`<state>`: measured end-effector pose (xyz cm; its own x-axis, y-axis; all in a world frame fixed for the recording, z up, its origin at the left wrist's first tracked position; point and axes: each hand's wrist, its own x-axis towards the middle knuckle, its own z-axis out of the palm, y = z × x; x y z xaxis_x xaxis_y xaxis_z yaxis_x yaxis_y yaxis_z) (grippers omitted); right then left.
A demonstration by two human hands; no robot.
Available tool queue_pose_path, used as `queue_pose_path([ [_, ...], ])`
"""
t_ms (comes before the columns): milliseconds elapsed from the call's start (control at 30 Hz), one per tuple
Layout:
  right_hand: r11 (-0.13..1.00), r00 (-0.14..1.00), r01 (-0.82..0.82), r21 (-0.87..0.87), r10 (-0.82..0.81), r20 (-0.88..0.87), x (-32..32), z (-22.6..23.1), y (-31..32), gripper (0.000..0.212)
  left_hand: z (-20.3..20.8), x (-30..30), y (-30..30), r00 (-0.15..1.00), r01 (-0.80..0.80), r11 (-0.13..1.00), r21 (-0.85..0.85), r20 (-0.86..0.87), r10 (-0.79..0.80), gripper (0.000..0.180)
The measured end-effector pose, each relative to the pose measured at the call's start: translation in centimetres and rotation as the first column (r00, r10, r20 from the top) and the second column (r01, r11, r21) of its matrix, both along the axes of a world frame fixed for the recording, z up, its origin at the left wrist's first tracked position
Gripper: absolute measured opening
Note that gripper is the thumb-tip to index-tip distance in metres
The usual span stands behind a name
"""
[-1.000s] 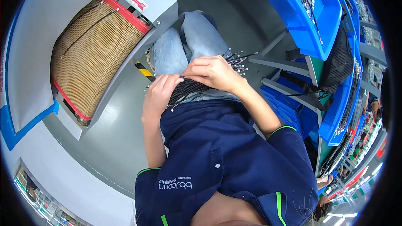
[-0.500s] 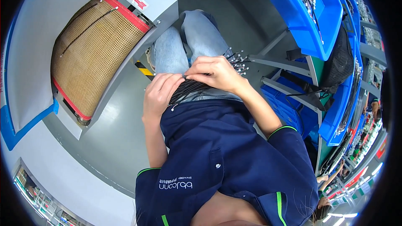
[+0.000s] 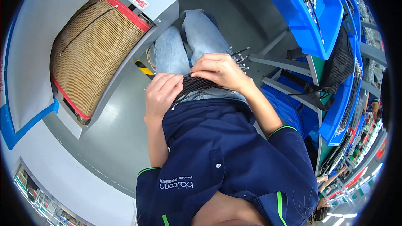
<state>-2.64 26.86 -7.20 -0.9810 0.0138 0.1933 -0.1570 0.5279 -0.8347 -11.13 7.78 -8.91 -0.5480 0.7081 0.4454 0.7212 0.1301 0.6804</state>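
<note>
A bundle of thin black cables [image 3: 197,85] lies across my lap, with small white connectors [image 3: 242,58] fanned out at its right end. My left hand [image 3: 162,93] is over the bundle's left part, its thumb and fingers pinched together on a black cable. Just to its right, my right hand [image 3: 221,72] also pinches at black cable, thumb under the curled fingers. A short gap separates the two sets of fingertips. Exactly which strand each hand grips is hidden by the fingers. One white connector [image 3: 173,108] pokes out below my left hand.
At the left, a grey machine [image 3: 163,10] has a tan mesh conveyor belt [image 3: 96,54] with dark cables on it. Blue bins [image 3: 310,37] of cables stand at the right, beside a black mesh bag [image 3: 340,65] and a grey metal frame [image 3: 289,65]. Other people are at the far right.
My fingertips, which met over the bundle, have moved slightly apart. The right hand has shifted a little up and to the right. The cables' right end has moved slightly.
</note>
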Motion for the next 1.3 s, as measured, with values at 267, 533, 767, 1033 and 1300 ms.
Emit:
queue_pose_path([
  [267,0.999,0.999,0.003,-0.037,-0.001,0.038,0.2,-0.1,0.1,0.011,0.2,0.2,0.5,1.0,-0.018,0.999,-0.032,-0.01,0.018,0.019],
  [533,0.991,0.999,0.04,0.127,-0.04,-0.003,1.2,0.2,3.1,0.016,0.5,-1.0,-0.5,0.993,-0.106,0.986,-0.126,-0.074,0.097,0.015],
  [767,0.961,0.984,0.085,0.261,-0.122,0.127,3.1,0.3,7.6,0.012,-0.4,-2.3,-3.6,0.973,-0.22,0.946,-0.237,0.021,0.231,0.014],
  [1033,0.966,0.958,0.19,0.177,-0.222,0.182,4.1,0.9,8.5,0.012,-0.8,-2.9,-6.1,0.935,-0.324,0.907,-0.27,0.053,0.35,0.012],
  [1300,0.963,0.967,0.207,0.172,-0.229,0.114,3.6,0.9,7.7,0.011,-1.1,-3.2,-7.1,0.923,-0.331,0.902,-0.278,0.103,0.371,0.011],
])
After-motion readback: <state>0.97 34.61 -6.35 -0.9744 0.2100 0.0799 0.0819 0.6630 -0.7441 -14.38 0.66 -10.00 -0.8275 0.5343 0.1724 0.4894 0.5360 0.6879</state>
